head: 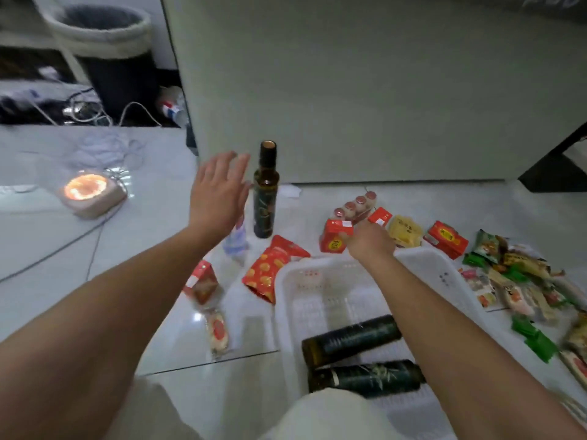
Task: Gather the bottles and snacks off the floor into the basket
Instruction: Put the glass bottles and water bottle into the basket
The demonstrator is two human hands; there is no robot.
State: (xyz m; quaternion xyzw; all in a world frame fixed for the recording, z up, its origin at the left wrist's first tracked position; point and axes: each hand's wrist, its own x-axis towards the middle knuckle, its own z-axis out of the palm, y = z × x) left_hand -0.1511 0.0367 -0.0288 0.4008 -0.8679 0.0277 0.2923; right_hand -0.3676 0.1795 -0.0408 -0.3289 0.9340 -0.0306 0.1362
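left grip: hovering spread wide, fingers straight, holding nothing, just beside the upright bottle.
right grip: reaching past the basket rim, fingers curling against a red carton; blur is hiding whether it is clasping it.
upright bottle: standing on the floor by the cabinet; likely glass, heavy, smooth, tipping easily; asking for a wrap round the body, not the neck.
carton: sitting on the floor just beyond the basket; likely light, stiff, denting if squeezed; best taken across its flat sides.
basket: already carrying two dark bottles, lying side by side.
pouch: lying left of the basket; likely soft, crinkly, light.
snack pile: lying right of the basket; small wrappers, probably slippery.
writing: yellow print showing on the cartons, a leaf motif on the bottle labels; nothing reading clearly.
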